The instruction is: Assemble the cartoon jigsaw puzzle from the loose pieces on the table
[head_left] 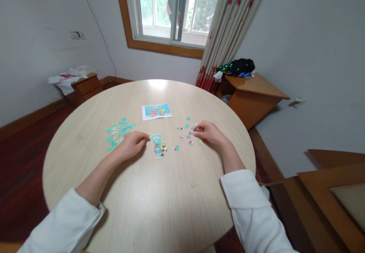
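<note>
A joined section of jigsaw puzzle [157, 146] with cartoon figures lies on the round table [159, 203]. My left hand [132, 145] rests beside it, index fingertip at its upper left edge and thumb a little apart. Across from it, my right hand [210, 132] reaches into scattered pink, yellow and teal pieces. Its thumb and index finger close in on a small puzzle piece [193, 128], partly covered by the fingertips. Another loose piece [176, 147] sits between the joined section and that group. Teal pieces [114, 133] are spread beyond my left hand, some hidden behind it.
A picture sheet [156, 111] showing cartoon figures lies behind the joined section. Past the table stand a wooden cabinet [251, 101] with cloth on top and a low wooden stand [87, 87] with papers. A curtain [225, 25] hangs by the window.
</note>
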